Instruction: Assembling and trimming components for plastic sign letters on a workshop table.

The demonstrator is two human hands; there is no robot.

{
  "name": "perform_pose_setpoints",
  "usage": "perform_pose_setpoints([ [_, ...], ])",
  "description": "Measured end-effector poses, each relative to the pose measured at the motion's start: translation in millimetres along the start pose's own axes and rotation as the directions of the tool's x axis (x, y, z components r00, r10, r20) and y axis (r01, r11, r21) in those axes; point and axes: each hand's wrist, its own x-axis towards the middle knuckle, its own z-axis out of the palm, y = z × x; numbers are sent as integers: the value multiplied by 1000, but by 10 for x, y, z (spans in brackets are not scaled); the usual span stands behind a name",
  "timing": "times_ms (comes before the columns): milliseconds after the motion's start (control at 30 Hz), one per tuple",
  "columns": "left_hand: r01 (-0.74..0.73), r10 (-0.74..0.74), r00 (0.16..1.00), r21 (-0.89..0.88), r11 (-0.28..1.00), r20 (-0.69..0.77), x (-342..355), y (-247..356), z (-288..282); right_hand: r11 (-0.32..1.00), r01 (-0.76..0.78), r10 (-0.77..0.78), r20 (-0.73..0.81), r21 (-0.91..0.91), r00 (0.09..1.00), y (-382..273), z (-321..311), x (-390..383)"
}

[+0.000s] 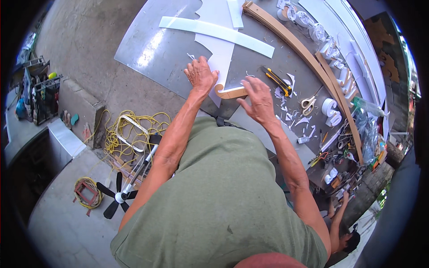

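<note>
A small brown scroll-ended piece (231, 93) with a white edge lies near the table's front edge. Its right end sits between the thumb and fingers of my right hand (258, 100), which curve around it. Just beyond its curled left end is my left hand (199, 76), fingers bent inward over the table edge; what they hold is hidden. A thin white scrap (191, 56) shows beside those knuckles. Under and beyond the piece lies a white sheet (219, 56) with a scalloped edge, crossed by a long pale curved strip (216, 35).
Right of my right hand lie a yellow-black utility knife (277, 81), scissors (308, 105) and white offcuts (288, 117). A long brown curved strip (304, 51) borders white rolled parts. Yellow rope (129, 131) and a black-bladed fan (118, 196) are at left. Another person (342, 230) is at lower right.
</note>
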Motion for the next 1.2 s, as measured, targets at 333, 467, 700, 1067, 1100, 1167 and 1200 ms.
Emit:
perform_pose_setpoints([
  [333,78,64,910,-321,944,410,298,-102,36,846,-313,183,-317,-431,930,86,226,-82],
  [467,-198,214,976,-262,945,33,163,-155,155,952,-298,303,-340,68,890,-445,288,-34],
  [700,157,120,921,-634,757,370,216,-157,2,663,-660,744,-212,353,634,-640,1045,98],
  [1067,-373,465,876,-427,823,129,264,-193,-171,-1,-296,810,174,955,560,-573,1081,-32],
  [1100,-501,512,857,-309,809,-49,373,-228,-254,-7,-281,812,169,960,558,-590,1054,-107],
  [1167,-615,590,782,-91,784,-198,736,-332,-433,21,-251,810,130,968,571,-601,979,-258],
  [1200,-625,614,771,-15,780,-168,959,-421,-475,16,-239,805,129,971,580,-638,893,-338],
])
